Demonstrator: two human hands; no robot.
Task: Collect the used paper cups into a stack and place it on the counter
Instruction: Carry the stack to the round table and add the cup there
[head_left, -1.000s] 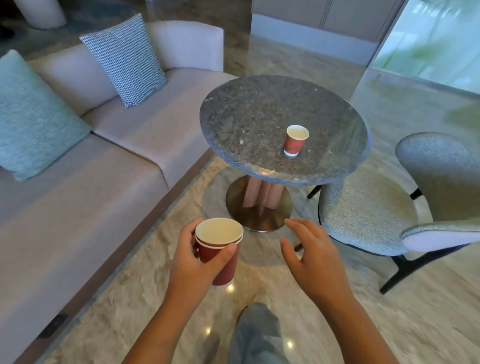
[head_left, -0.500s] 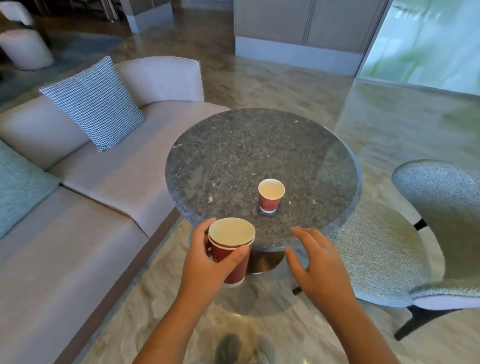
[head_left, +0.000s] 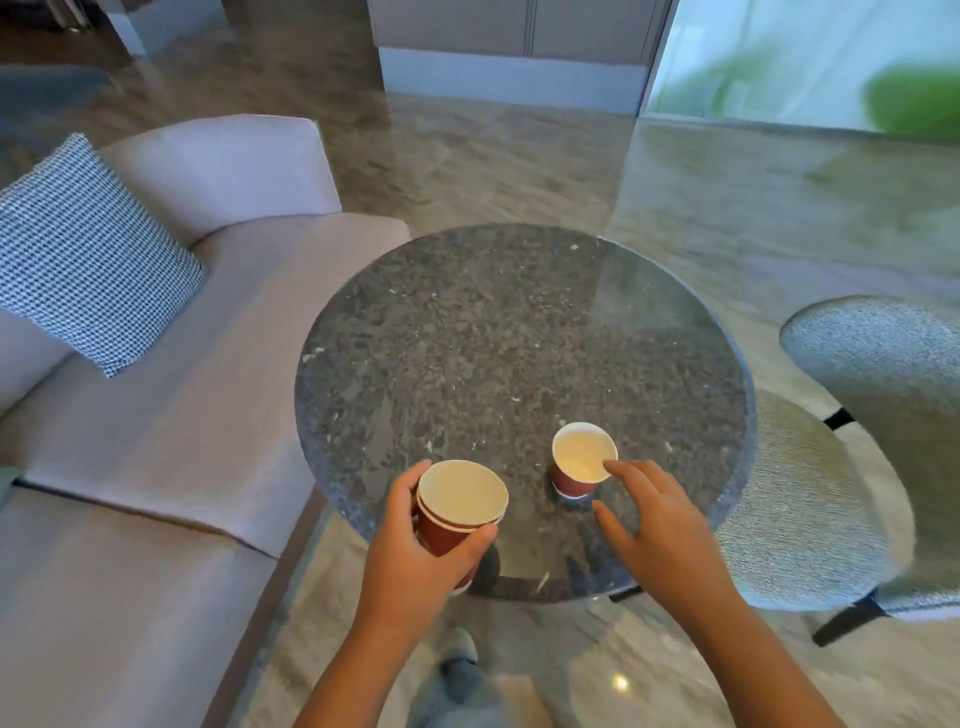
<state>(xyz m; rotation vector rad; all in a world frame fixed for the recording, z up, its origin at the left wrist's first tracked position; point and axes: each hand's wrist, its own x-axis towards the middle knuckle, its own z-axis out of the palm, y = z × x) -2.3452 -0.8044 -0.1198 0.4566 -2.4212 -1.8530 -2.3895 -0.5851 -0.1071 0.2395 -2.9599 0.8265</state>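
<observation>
Two-cup stack (head_left: 460, 512): red paper cups nested one in the other, pale insides up; held upright over the near edge of the table (head_left: 493, 332), lifted off it rather than resting on it

Left hand (head_left: 415, 566): wrapped round the stack from the sofa side; thumb on the side toward the single cup, fingers curled round the other side

Single cup (head_left: 579, 465): same red kind; stands upright on the table, close to its near edge; just beside the stack, on the chair side

Right hand (head_left: 660, 525): over the table's near edge; fingers spread and loose, thumb well apart from them; index fingertip right at the single cup's rim, honestly can't tell if it's touching; nothing in its grip

Table: round, dark speckled stone top

Sofa (head_left: 156, 441): pale, runs along the table's left; checked cushion (head_left: 88, 254) leaning against its back

Chair (head_left: 831, 499): grey fabric, dark legs; sits at the table's right, seat partly under the top

Floor (head_left: 493, 171): glossy marble all round the table
</observation>
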